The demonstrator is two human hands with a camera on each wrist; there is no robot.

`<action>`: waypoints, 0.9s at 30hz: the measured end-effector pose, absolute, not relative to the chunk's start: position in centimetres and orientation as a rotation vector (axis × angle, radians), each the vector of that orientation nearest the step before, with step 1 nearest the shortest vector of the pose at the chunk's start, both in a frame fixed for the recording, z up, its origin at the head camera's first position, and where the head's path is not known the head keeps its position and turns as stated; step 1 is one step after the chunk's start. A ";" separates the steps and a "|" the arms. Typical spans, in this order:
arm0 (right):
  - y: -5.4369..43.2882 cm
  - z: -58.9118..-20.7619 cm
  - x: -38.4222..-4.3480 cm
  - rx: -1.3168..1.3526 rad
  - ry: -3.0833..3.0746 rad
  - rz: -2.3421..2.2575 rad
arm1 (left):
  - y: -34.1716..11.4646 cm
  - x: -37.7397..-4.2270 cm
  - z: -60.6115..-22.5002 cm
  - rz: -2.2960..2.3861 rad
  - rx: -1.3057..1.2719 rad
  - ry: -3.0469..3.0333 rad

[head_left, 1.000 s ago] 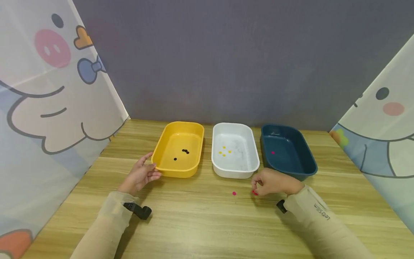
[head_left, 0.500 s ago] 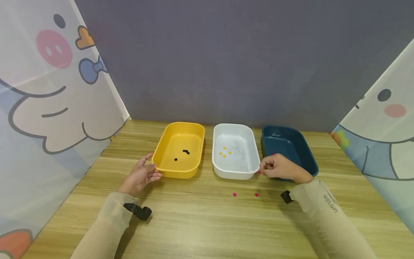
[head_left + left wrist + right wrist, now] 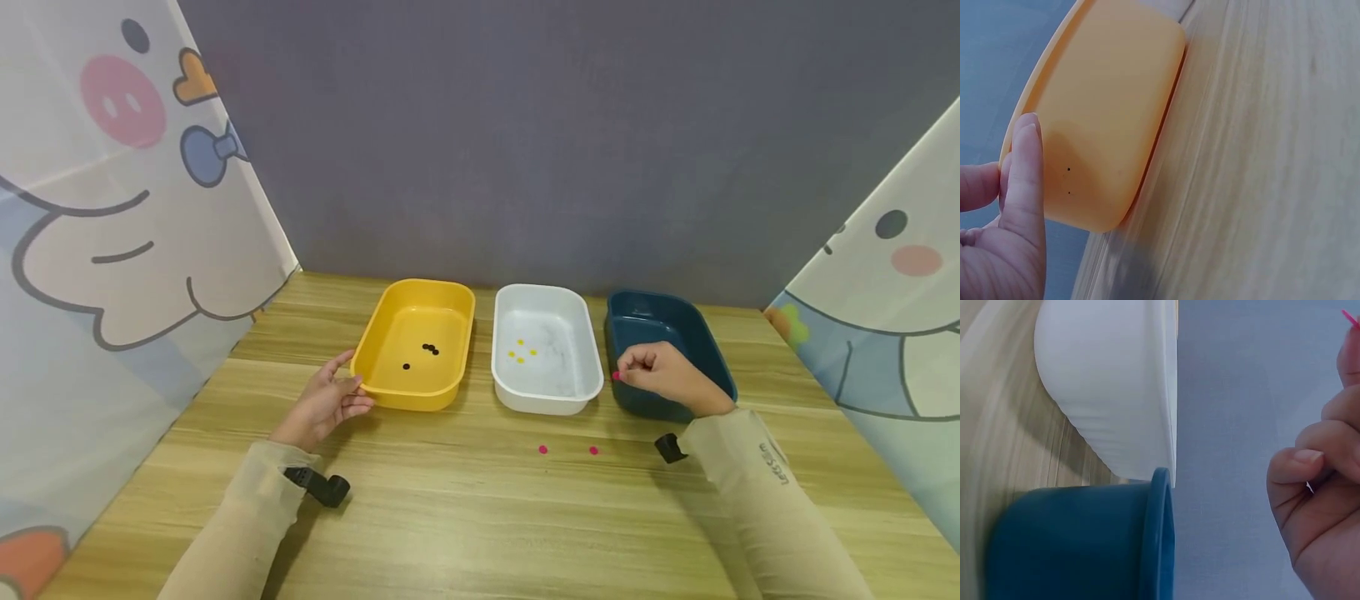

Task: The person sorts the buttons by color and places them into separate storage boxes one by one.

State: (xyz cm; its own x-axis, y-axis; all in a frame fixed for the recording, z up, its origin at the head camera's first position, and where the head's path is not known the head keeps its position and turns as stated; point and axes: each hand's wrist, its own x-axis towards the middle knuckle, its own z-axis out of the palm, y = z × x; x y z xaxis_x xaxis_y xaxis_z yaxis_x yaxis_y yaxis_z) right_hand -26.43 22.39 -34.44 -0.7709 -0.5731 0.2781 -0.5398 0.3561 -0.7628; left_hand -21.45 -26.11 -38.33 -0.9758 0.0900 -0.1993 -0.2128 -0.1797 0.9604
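My right hand (image 3: 655, 369) pinches a small flat pink disc (image 3: 617, 376) at its fingertips, over the near left part of the dark blue tray (image 3: 712, 350). In the right wrist view the thin disc (image 3: 1350, 317) shows edge-on at the top right, above the blue tray's rim. My left hand (image 3: 324, 403) grips the near left corner of the yellow tray (image 3: 412, 402), thumb and fingers on either side of its rim. Inside the yellow tray lie several black discs (image 3: 407, 367). Two more pink discs (image 3: 543, 449) lie apart on the wooden table.
Between the yellow and blue trays stands a white tray (image 3: 547, 403) holding several small yellow discs (image 3: 521, 361). All three trays are in a row on the wooden table (image 3: 450, 517), before a grey backdrop (image 3: 480, 150). Printed cartoon panels (image 3: 150, 250) border both sides.
My right hand has lifted a pink disc off the table and carried it up and right to over the blue tray. The left hand keeps its hold on the yellow tray.
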 end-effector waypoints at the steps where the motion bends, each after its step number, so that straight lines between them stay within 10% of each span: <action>1: 22.4 -34.4 -26.4 -1.042 2.560 -1.420 | -26.1 -21.4 -38.3 2.267 -0.140 1.872; 27: 24.3 -32.9 -29.3 -0.370 2.447 -1.781 | -25.9 -21.5 -37.8 2.278 -0.154 1.835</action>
State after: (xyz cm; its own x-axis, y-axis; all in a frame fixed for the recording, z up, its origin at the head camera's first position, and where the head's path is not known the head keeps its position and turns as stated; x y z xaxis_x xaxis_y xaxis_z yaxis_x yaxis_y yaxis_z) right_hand -29.25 24.28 -32.86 -0.9663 -0.2484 0.0674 -0.1405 0.2898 -0.9467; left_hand -21.46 -25.89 -37.82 -0.9722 0.0986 -0.2125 -0.2286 -0.2016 0.9524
